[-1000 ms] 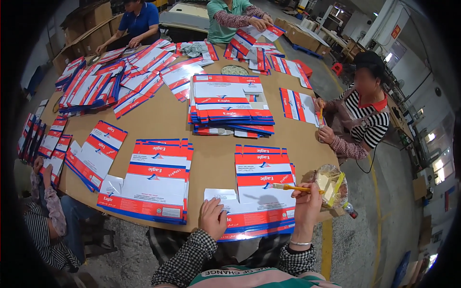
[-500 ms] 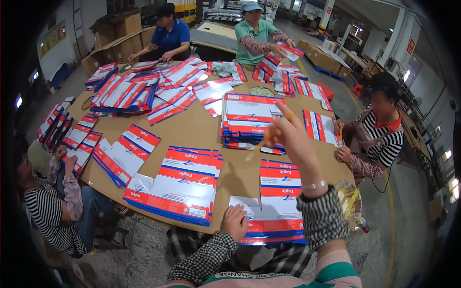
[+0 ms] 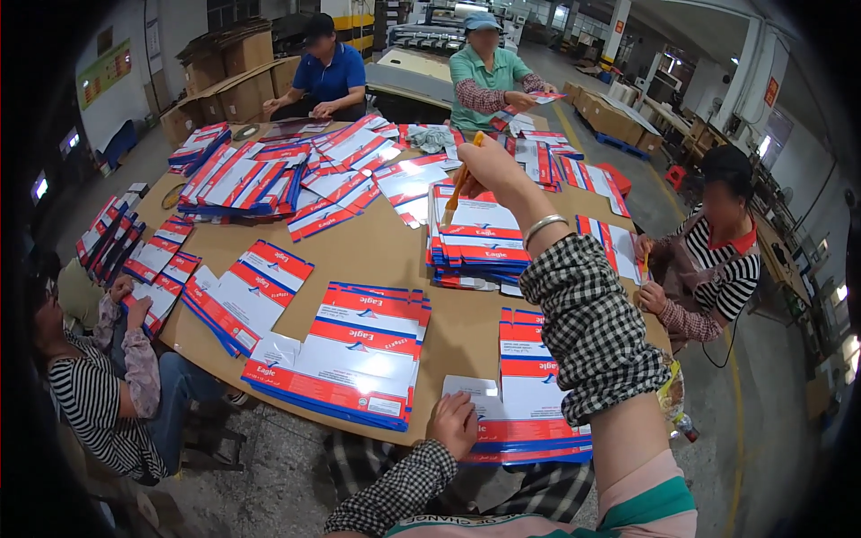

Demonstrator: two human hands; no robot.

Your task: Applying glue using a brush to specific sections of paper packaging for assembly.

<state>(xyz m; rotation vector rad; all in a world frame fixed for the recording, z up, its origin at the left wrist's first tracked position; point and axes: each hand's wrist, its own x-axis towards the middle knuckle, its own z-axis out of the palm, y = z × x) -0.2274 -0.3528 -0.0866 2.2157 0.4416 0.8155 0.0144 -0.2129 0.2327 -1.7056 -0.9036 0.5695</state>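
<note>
Right hand: the right hand [image 3: 491, 170] is raised and stretched out over the middle of the table, fingers pinched around a slim orange stick-shaped tool [image 3: 457, 190], which hangs tilted with its lower end pointing down; a metal bangle sits on the wrist.
Orange tool position: it hangs above the tall centre stack of flat red, white and blue printed card sheets [image 3: 480, 242]; I cannot tell whether its tip touches the top sheet.
Left hand: the left hand [image 3: 455, 423] lies palm down, fingers loosely curled, on the near stack of the same printed card sheets [image 3: 529, 394] at the table's near edge; it presses on the stack's left corner and grips nothing.
Hand spacing: the hands are well apart, left one close to the body, right one far forward; the checked sleeve of the right arm crosses over the near stack.
Neighbouring stack: a wider fanned pile of card sheets [image 3: 350, 354] lies just left of the left hand, not touching it.
Table: a large round brown board-topped table [image 3: 377, 242] carries many more fanned piles along its far and left sides.
Others: four people sit or stand around the table, two at the far side, one at right in a striped top, one at lower left, each with their own hands on sheets.
</note>
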